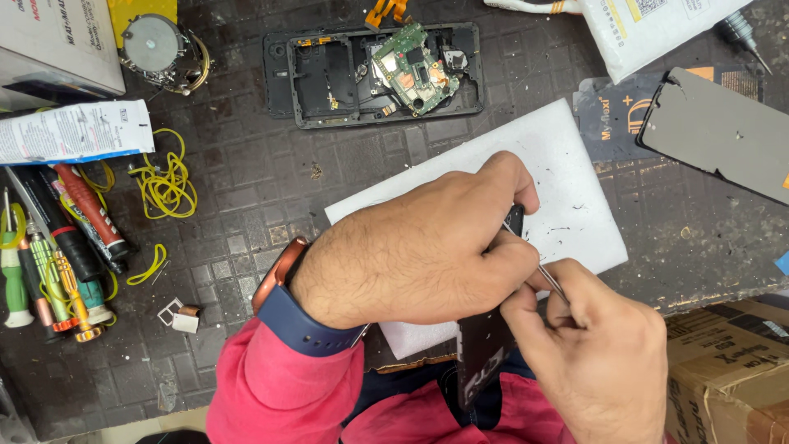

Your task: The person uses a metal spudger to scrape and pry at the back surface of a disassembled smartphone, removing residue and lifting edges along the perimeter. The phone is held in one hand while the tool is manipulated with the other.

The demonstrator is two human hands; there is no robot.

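Two hands met over white foam pad [526,156]. Your left hand [419,247] clamped black phone panel [485,345] at pad's near edge; right hand [600,353] pinched thin metal tweezers [549,279] against it. Opened phone frame [370,74] lay beyond pad. Best kept panel braced, tweezers shallow.

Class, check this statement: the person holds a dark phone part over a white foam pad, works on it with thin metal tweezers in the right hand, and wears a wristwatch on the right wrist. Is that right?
One detail is wrong. The head view shows the wristwatch on the left wrist, not the right. The rest stands: the left hand grips the dark phone part over the white foam pad, and the right hand holds the tweezers.
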